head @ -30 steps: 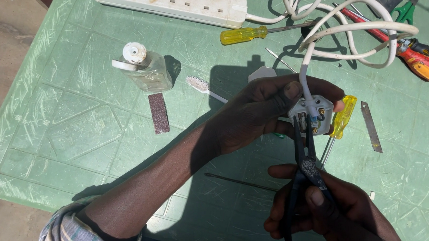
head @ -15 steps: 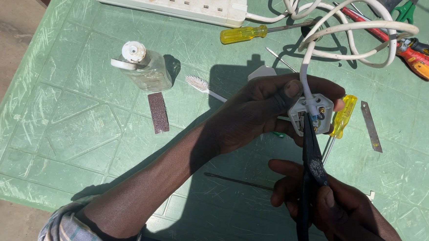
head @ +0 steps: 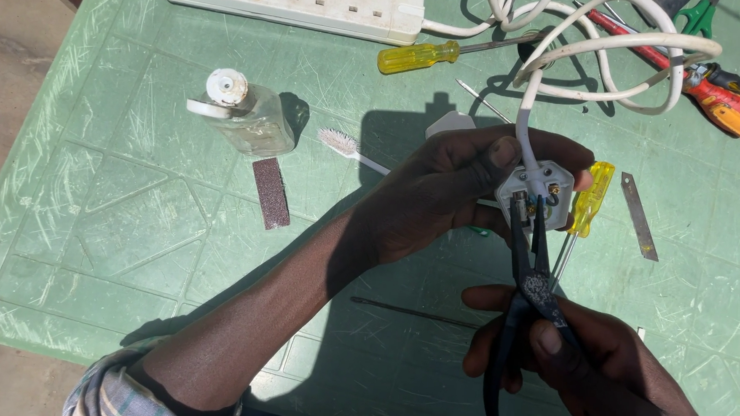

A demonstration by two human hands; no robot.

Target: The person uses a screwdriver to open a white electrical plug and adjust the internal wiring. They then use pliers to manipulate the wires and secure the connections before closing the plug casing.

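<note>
The left hand (head: 447,195) clamps the open plug (head: 538,194) above the table (head: 133,221); the right hand (head: 581,363) grips pliers (head: 529,267), tips inside the plug (near the wires). A slip could probably nick a wire.

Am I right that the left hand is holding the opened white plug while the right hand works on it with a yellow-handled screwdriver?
Not quite. The head view shows the right hand working with dark pliers, whose tips reach into the opened white plug. The yellow-handled screwdriver lies on the green table just beside the plug, unheld. The rest is right: the left hand holds the plug.
</note>
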